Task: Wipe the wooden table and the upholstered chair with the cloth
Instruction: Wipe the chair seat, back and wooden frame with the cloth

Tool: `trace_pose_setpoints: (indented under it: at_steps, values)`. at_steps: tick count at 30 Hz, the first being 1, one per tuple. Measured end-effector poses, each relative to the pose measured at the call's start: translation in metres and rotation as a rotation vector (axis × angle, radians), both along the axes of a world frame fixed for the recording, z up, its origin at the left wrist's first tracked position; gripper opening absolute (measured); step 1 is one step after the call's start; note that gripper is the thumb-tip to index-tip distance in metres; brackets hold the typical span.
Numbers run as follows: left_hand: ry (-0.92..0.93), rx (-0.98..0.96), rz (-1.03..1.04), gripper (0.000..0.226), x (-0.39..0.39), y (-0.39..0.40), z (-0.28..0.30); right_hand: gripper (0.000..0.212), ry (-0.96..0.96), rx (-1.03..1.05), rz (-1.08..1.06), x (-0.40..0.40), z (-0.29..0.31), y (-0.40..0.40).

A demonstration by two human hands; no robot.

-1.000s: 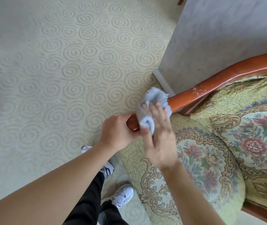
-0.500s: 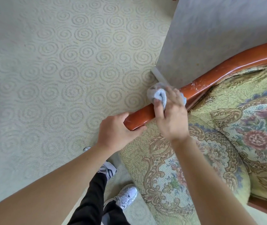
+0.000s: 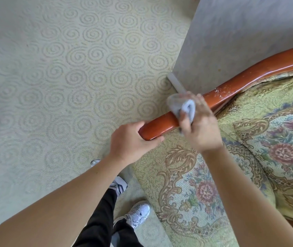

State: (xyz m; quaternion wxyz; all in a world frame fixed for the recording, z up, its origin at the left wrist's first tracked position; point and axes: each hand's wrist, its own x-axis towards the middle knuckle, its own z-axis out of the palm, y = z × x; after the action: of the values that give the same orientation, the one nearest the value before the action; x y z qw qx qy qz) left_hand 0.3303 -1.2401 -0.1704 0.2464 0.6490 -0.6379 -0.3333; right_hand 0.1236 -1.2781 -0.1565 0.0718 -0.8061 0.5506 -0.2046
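Observation:
The upholstered chair (image 3: 204, 189) fills the lower right, covered in yellow-green floral fabric. Its glossy red-brown wooden rail (image 3: 259, 75) curves from the right edge down to a rounded end at centre. My left hand (image 3: 129, 143) grips that rounded end of the rail. My right hand (image 3: 201, 125) holds a bunched light grey-blue cloth (image 3: 183, 106) against the rail, just right of my left hand. White specks show on the rail beyond the cloth. The wooden table is out of view.
Pale green carpet (image 3: 61, 77) with a spiral pattern covers the left and top. A grey wall corner (image 3: 231, 41) with a white skirting board stands right behind the rail. My black trousers and white trainers (image 3: 138, 214) are below, beside the chair.
My right hand slid the cloth along the rail away from its end, then stayed about there. My left hand kept its grip on the rail end.

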Motion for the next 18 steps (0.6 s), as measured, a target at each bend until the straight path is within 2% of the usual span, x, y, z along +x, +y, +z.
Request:
trace_pose_setpoints:
  at_steps: [3, 6, 9, 12, 14, 18]
  values:
    - [-0.005, -0.016, -0.016, 0.054, 0.001, 0.002, 0.002, 0.045, -0.060, 0.017, -0.153, -0.013, 0.001, -0.008]
    - [-0.024, -0.045, -0.038, 0.054, 0.000, 0.000, 0.005, 0.054, -0.268, 0.080, -0.274, 0.006, 0.003, 0.007]
    - [-0.101, -0.047, -0.063, 0.052, -0.001, -0.002, 0.008, 0.050, -0.344, 0.016, -0.152, 0.028, 0.000, 0.043]
    - [-0.420, -0.094, -0.162, 0.059, 0.000, -0.012, 0.017, 0.050, -0.234, -0.017, 0.141, 0.007, -0.003, 0.051]
    - [-0.587, -0.108, -0.246, 0.068, -0.006, -0.024, 0.027, 0.046, -0.109, -0.036, 0.228, -0.020, -0.002, 0.032]
    - [-0.540, -0.065, -0.319, 0.069, -0.040, -0.046, 0.036, 0.044, 0.165, -0.077, 0.072, -0.069, 0.007, -0.021]
